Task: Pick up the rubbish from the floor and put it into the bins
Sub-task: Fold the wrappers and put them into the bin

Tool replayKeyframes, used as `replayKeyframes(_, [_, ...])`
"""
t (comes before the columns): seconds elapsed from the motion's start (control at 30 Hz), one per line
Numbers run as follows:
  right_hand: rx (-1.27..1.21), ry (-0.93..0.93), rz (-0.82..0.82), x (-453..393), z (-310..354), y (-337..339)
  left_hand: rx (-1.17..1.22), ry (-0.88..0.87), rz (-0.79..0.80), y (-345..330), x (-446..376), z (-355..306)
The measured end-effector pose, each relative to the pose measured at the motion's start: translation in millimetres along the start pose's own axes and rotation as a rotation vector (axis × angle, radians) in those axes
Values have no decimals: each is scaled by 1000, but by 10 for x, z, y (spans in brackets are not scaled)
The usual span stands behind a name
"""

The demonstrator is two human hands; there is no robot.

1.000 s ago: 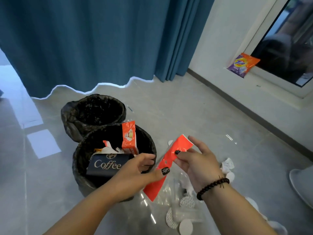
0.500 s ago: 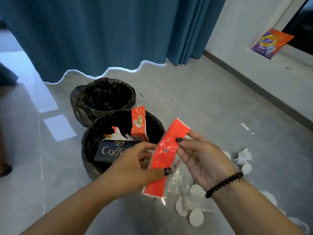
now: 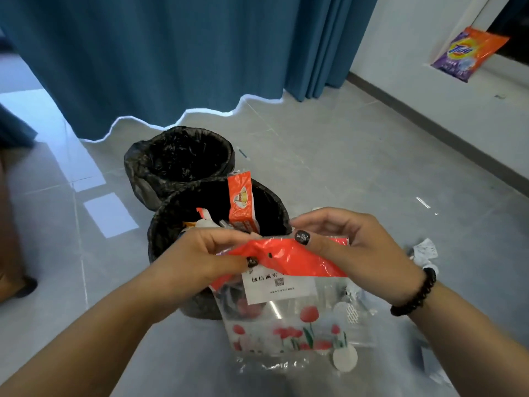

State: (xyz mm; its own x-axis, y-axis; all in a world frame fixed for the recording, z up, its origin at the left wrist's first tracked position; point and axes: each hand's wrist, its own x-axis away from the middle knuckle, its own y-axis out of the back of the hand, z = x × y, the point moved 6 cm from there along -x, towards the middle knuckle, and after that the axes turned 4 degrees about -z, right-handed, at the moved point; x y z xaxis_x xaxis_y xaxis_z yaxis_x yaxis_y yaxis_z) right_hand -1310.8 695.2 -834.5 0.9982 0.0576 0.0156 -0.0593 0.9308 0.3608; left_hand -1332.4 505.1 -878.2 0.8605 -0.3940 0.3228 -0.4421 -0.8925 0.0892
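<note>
Grey floor (image 3: pixel 357 167): two bins (image 3: pixel 177 159), both hands (image 3: pixel 200 253) gripping one bag (image 3: pixel 286 305).

Bare forearms – dark glittery nail polish (image 3: pixel 302 237), black bead bracelet (image 3: pixel 415 297).

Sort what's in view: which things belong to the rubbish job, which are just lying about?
Job: clear bag held by left hand and right hand; near bin; far bin; white discs; crumpled paper.
Lying about: detergent packet; curtain.
</note>
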Motion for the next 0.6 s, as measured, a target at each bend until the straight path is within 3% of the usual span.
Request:
replayKeyframes(0.13, [-157,-39,56,-33,-15,-88,212,-5,-157,214,83,-24])
replayKeyframes(0.33, [-247,-127,235,-29,39,-348,226,-76,-217,381,284,-74])
replayKeyframes(0.6, [-292,-86,-65,-108,-14,-283,219,7,29,313,401,-2])
